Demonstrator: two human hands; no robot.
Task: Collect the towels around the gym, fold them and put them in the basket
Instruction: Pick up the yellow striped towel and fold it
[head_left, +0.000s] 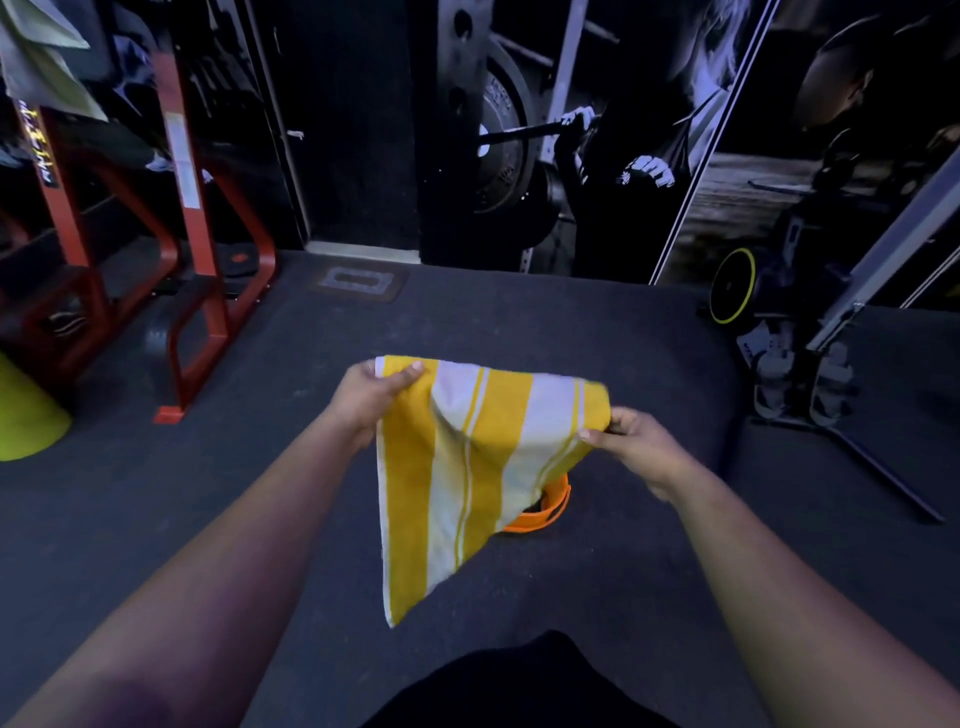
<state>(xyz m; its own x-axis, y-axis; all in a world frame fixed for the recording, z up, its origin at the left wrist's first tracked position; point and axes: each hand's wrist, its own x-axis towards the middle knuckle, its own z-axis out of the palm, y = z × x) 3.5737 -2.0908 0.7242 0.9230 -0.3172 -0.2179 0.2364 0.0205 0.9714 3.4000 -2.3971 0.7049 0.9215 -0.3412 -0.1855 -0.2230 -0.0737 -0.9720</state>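
Note:
A yellow and white striped towel (467, 467) hangs in the air in front of me, stretched between both hands. My left hand (371, 395) pinches its upper left corner. My right hand (631, 441) pinches its upper right corner, a little lower. The towel droops to a point below the left hand. Behind and under it an orange basket (545, 512) stands on the dark floor, mostly hidden by the cloth.
A red metal rack (192, 249) stands at the left with pale cloths (41, 57) draped at its top. A lime-green cone (26, 415) sits at the far left. A grey machine frame (841, 338) and yellow-rimmed wheel (732, 285) stand at the right.

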